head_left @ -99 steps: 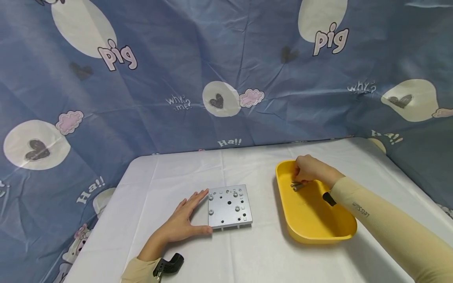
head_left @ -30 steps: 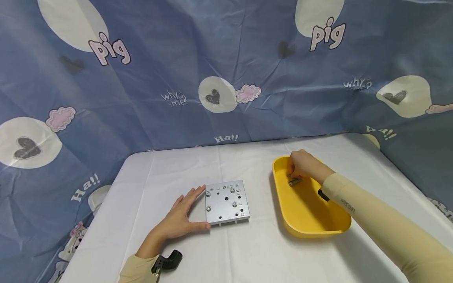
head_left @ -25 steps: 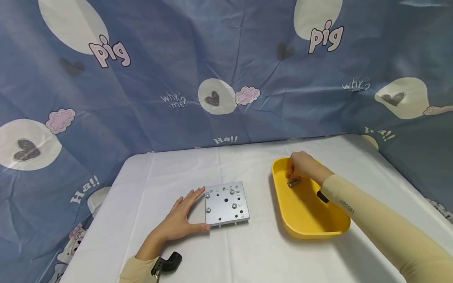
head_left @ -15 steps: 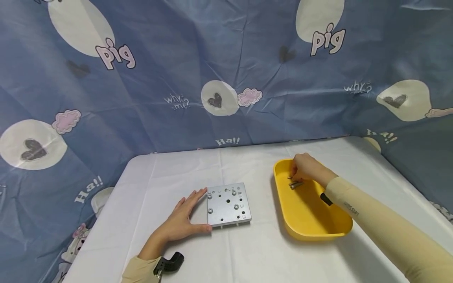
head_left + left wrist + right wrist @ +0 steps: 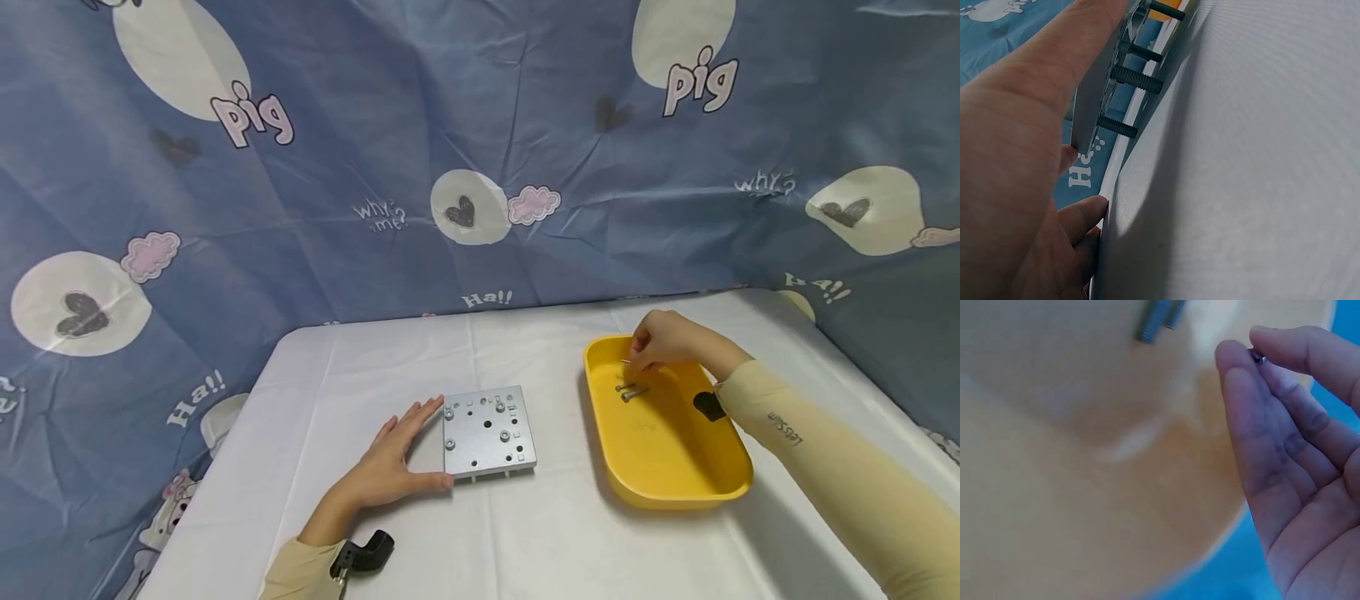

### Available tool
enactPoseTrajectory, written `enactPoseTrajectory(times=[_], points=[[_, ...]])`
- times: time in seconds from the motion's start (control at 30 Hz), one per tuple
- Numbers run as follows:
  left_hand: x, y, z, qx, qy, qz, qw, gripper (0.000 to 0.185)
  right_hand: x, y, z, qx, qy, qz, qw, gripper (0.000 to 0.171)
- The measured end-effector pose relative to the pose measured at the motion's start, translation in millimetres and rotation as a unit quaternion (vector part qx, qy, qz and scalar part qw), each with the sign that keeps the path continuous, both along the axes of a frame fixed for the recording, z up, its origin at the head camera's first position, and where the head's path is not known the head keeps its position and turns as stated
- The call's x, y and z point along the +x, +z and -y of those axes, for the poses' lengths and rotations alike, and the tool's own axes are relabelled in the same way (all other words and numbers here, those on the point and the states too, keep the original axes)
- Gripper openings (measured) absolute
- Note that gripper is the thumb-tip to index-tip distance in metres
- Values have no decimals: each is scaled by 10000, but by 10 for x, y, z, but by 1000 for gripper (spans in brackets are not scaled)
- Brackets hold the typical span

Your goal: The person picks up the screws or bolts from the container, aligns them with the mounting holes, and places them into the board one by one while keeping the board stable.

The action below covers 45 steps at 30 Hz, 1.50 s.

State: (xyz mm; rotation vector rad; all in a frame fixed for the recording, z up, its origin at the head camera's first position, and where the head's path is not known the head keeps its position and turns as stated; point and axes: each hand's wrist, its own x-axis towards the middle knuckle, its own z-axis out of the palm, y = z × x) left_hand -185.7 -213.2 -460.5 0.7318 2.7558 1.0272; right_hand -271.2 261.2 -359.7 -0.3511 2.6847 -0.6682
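A silver metal plate [image 5: 489, 433] with holes and several screw heads lies on the white table. Below it, threaded screw shanks [image 5: 1137, 79] stick out in the left wrist view. My left hand [image 5: 386, 467] rests beside the plate, thumb at its near left corner and straight index finger at its far left corner. Over the far end of the yellow tray [image 5: 611, 454], my right hand [image 5: 670, 343] pinches a small screw [image 5: 1257, 357] between thumb and fingertips; most of it is hidden. Loose screws [image 5: 634, 393] lie on the tray floor below that hand.
White cloth [image 5: 420, 550] covers the table. Behind it hangs a blue printed curtain [image 5: 360, 275]. The tray's raised rim stands right of the plate, with a strip of cloth between them. My right forearm [image 5: 840, 467] reaches in across the tray's right side.
My right hand has lifted from the tray floor and shifted slightly right, with a small screw now between its fingertips. More of the loose screws shows. My left hand keeps its place at the plate.
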Motion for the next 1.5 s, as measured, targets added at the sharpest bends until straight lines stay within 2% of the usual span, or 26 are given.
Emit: enactPoseTrajectory(times=[0.17, 0.37, 0.63, 1.17, 1.5], points=[[-16, -2, 8, 9, -16, -61, 10000, 123, -3, 158, -39, -481, -28, -155, 9987, 14], [-12, 3, 12, 39, -31, -74, 10000, 123, 18, 255, 105, -1106, 128, -150, 9937, 20], [12, 0, 12, 9, -33, -5, 10000, 122, 81, 258, 438, -1919, 446, 426, 9795, 23], [14, 23, 4, -44, -35, 1, 10000, 122, 131, 93, 1109, -1942, 1276, 898, 9685, 13], [8, 17, 4, -90, -47, -3, 9999, 122, 146, -9, 1326, -1653, 1592, 1065, 9675, 11]])
